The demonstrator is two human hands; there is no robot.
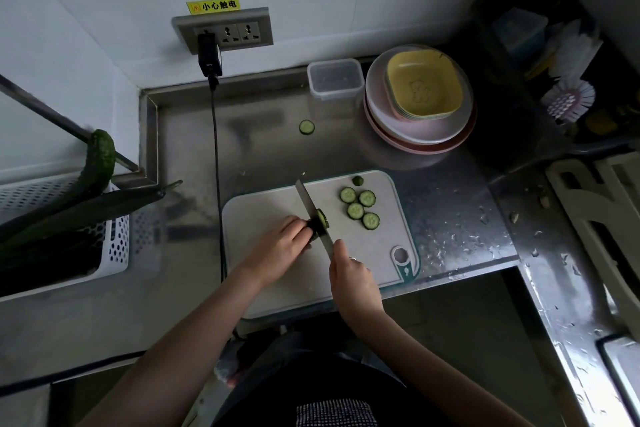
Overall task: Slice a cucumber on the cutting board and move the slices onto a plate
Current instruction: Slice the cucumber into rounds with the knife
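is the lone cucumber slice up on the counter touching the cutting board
Apart. The head view shows the lone slice lying on bare steel counter, well beyond the cutting board's far edge.

Upper left: wall socket (223, 30) with black plug (209, 55); centre top: clear lidded container (335, 78); left: white perforated basket (114, 239).

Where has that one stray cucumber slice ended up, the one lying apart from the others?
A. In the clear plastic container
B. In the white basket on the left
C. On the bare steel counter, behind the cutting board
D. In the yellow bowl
C: the stray slice lies flat on the steel counter, beyond the cutting board and left of the stacked plates, touching none of them.
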